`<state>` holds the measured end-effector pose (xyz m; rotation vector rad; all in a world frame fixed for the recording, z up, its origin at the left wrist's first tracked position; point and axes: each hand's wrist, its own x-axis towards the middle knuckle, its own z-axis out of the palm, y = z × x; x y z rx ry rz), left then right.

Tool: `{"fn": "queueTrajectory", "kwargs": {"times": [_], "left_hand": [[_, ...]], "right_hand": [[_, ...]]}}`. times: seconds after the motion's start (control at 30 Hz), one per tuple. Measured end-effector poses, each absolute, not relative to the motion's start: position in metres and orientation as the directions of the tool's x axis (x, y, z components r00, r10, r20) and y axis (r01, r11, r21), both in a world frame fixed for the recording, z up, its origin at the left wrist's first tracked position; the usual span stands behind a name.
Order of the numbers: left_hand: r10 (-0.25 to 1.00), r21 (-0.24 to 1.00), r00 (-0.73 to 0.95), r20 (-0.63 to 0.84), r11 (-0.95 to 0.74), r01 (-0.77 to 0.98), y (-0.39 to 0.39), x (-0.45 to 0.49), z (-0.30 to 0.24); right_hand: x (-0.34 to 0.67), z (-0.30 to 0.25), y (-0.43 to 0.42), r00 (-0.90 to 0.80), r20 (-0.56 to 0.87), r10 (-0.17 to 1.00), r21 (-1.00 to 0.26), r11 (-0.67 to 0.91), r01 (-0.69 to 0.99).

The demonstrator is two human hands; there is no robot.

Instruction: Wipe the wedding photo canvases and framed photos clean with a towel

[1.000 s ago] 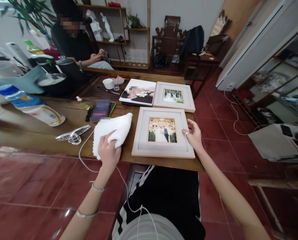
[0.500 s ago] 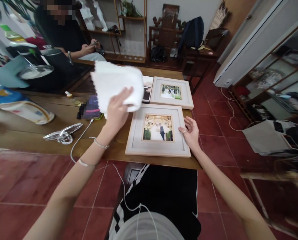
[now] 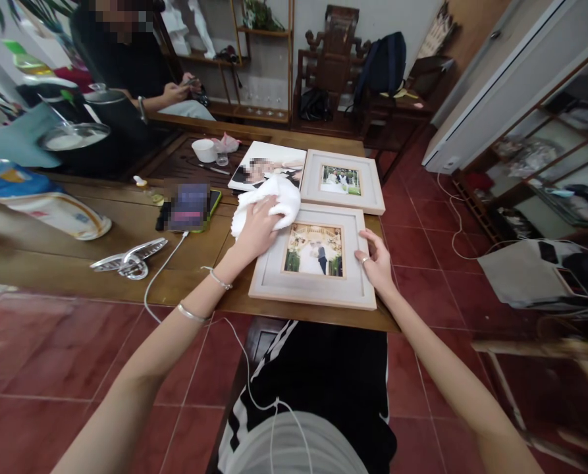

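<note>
A pale wooden picture frame (image 3: 313, 291) with a wedding photo lies flat at the near edge of the wooden table (image 3: 126, 230). My left hand (image 3: 257, 230) is closed on a bunched white cloth (image 3: 274, 197) and presses it onto the frame's top-left corner. My right hand (image 3: 376, 260) rests with its fingers spread on the frame's right side, a ring on one finger. A second framed photo (image 3: 343, 180) and an unframed print (image 3: 267, 168) lie just behind.
A phone (image 3: 189, 207) on a white cable lies left of the cloth, a metal hair clip (image 3: 128, 260) further left, a plastic packet (image 3: 51, 207) beyond. A cup (image 3: 205, 150) stands on the tea tray. A seated person (image 3: 130, 72) holds a phone at the back left. Red tiled floor on the right.
My left hand lifted the cloth off the table, swung it up and right, and brought it down onto the frame's top-left corner. My right hand stayed on the frame's right edge.
</note>
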<state>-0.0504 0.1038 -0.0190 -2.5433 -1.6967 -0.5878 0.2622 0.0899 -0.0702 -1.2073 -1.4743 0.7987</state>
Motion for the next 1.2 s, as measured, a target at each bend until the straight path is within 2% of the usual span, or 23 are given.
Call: {"fn": "queueTrajectory", "kwargs": {"times": [0.07, 0.17, 0.33, 0.4, 0.47, 0.53, 0.63, 0.73, 0.93, 1.1, 1.2], "left_hand": [[0.863, 0.172, 0.409, 0.297, -0.469, 0.866, 0.101, -0.050, -0.022], [0.842, 0.229, 0.454, 0.290, -0.522, 0.822, 0.105, -0.054, -0.025], [0.871, 0.421, 0.327, 0.365, -0.468, 0.777, 0.134, -0.064, -0.016], [0.904, 0.524, 0.247, 0.350, -0.407, 0.748, 0.143, -0.066, -0.013], [0.919, 0.555, 0.242, 0.312, -0.383, 0.738, 0.145, -0.066, -0.014], [0.896, 0.460, 0.339, 0.286, -0.438, 0.772, 0.138, -0.064, -0.018], [0.835, 0.227, 0.489, 0.250, -0.542, 0.809, 0.122, -0.059, -0.022], [0.819, 0.117, 0.537, 0.201, -0.565, 0.817, 0.105, -0.053, -0.020], [0.808, 0.042, 0.573, 0.132, -0.583, 0.812, 0.034, -0.038, -0.008], [0.764, 0.068, 0.632, 0.126, -0.643, 0.763, -0.050, -0.035, -0.002], [0.751, 0.104, 0.646, 0.132, -0.659, 0.745, -0.073, -0.036, -0.001]], "right_hand": [[0.263, -0.070, 0.090, 0.033, 0.286, 0.958, -0.927, 0.267, 0.264], [0.262, -0.069, 0.091, 0.035, 0.273, 0.961, -0.934, 0.256, 0.249], [0.258, -0.067, 0.090, 0.032, 0.267, 0.963, -0.942, 0.254, 0.220], [0.258, -0.066, 0.090, 0.024, 0.263, 0.964, -0.944, 0.252, 0.214], [0.258, -0.066, 0.090, 0.016, 0.265, 0.964, -0.942, 0.255, 0.220], [0.259, -0.066, 0.092, 0.010, 0.264, 0.964, -0.939, 0.255, 0.229], [0.259, -0.067, 0.093, 0.012, 0.254, 0.967, -0.943, 0.245, 0.227], [0.259, -0.069, 0.094, 0.018, 0.258, 0.966, -0.942, 0.247, 0.228], [0.258, -0.071, 0.090, 0.018, 0.292, 0.956, -0.923, 0.276, 0.267], [0.256, -0.069, 0.089, 0.026, 0.277, 0.961, -0.937, 0.264, 0.228], [0.256, -0.068, 0.089, 0.002, 0.283, 0.959, -0.937, 0.276, 0.215]]}}
